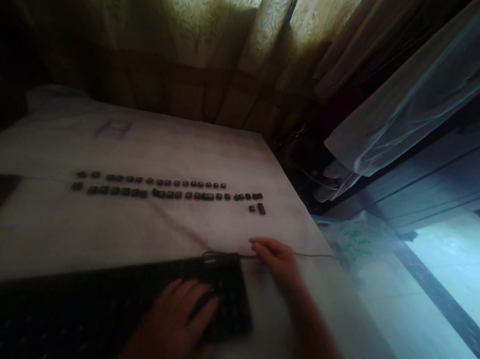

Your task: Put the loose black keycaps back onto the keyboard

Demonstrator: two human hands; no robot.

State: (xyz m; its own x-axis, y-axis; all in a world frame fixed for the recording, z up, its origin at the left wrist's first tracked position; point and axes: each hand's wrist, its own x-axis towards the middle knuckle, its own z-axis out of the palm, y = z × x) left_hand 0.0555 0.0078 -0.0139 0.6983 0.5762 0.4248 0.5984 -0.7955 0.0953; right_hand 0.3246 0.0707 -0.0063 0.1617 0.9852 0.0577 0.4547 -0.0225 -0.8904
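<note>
Surface (189, 152) carries black keyboard (97, 303) toward near edge. Left hand (176, 317) on keyboard's right end, fingers spread, grip unclosed. Right hand (278, 262) at cable (314, 255) near right edge, can't tell if gripping. Keycaps (208, 197) in two rough rows mid-surface.

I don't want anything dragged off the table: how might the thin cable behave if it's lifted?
The cable is probably floppy, since it looks thin and bends near the keyboard. It is likely light too, being so slender. Pulled hard, it might tug the keyboard, as it appears to run to that far edge.
</note>
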